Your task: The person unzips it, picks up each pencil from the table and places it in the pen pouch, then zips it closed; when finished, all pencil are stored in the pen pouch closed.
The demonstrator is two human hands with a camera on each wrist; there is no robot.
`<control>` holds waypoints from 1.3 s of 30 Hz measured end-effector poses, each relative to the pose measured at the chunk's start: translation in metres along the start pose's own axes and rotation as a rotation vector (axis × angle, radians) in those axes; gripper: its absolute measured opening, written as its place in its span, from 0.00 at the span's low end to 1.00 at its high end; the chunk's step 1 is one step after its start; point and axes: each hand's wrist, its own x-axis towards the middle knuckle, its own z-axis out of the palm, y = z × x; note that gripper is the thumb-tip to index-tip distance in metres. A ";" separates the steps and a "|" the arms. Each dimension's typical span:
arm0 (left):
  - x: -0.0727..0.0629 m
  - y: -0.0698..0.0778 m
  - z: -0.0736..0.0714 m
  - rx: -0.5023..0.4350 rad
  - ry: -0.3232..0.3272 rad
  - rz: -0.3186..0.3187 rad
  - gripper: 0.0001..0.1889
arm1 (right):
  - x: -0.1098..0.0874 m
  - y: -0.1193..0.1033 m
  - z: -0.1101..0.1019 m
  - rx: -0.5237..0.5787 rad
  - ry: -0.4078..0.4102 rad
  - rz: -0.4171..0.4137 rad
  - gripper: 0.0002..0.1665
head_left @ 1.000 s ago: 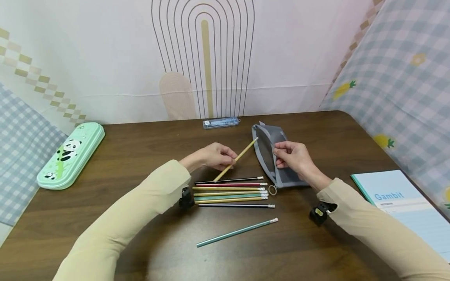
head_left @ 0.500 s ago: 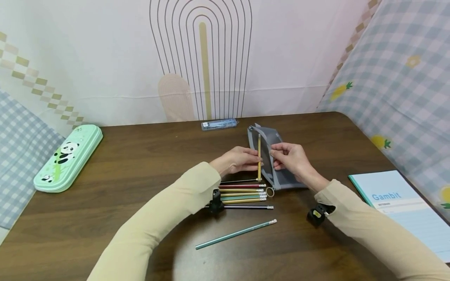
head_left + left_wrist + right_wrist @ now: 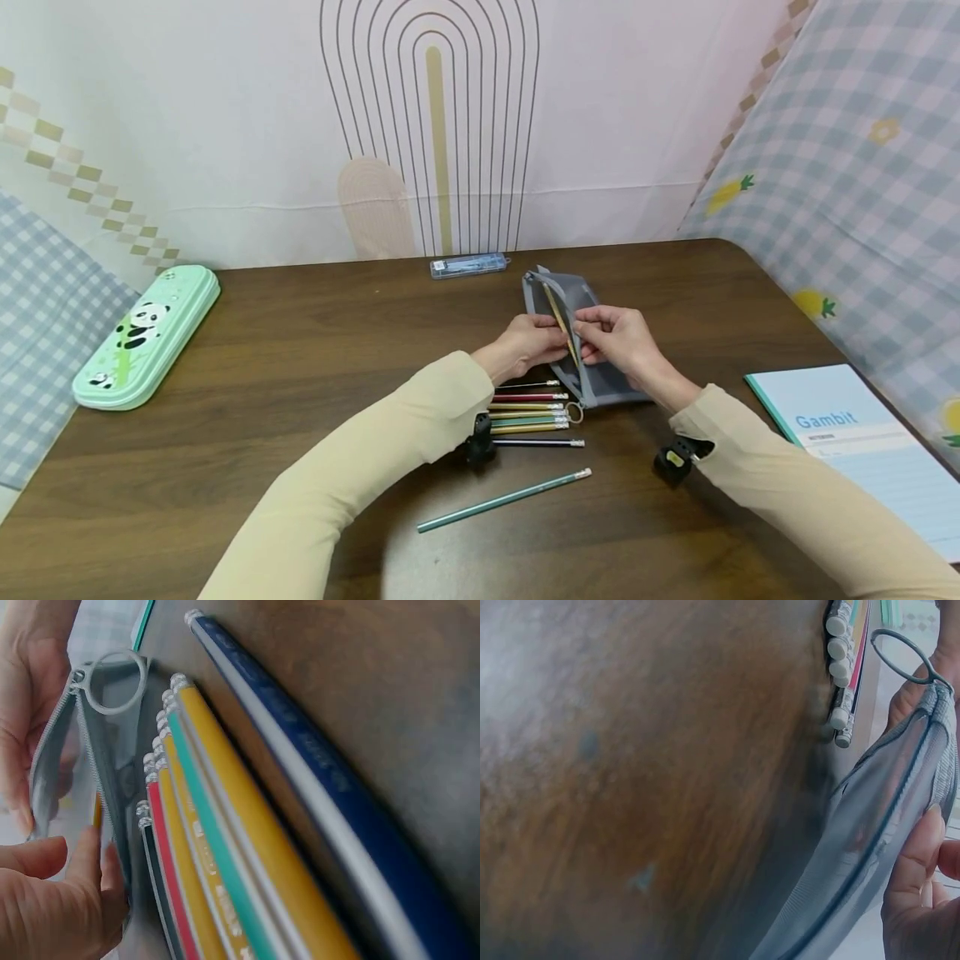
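My left hand (image 3: 525,343) pinches a yellow pencil (image 3: 557,308) at the mouth of a grey mesh zipper pouch (image 3: 615,385). Most of that pencil lies inside the opening, partly hidden by the fingers and the pouch edge. With thumb and fingers, my right hand (image 3: 624,340) grips the pouch's right edge and holds the mouth apart. The zipper's ring (image 3: 116,682) hangs at the pouch's near end. Just below my left hand lies a row of several pencils (image 3: 528,397) with white erasers, in black, red, yellow and green. A dark blue pencil (image 3: 300,750) lies beside the row.
A teal pencil (image 3: 502,501) lies slanted nearer the front. A mint panda pencil case (image 3: 150,337) is at the far left, and a small blue clear case (image 3: 469,265) at the back. On the right lies a notebook (image 3: 855,433).
My left hand has moved right, carrying the yellow pencil from over the row into the pouch's mouth and turning it upright in view. The right hand keeps its hold on the pouch.
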 end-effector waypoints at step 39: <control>-0.055 0.011 -0.109 1.241 -0.173 0.309 0.08 | -0.001 0.006 -0.004 0.015 0.021 0.013 0.22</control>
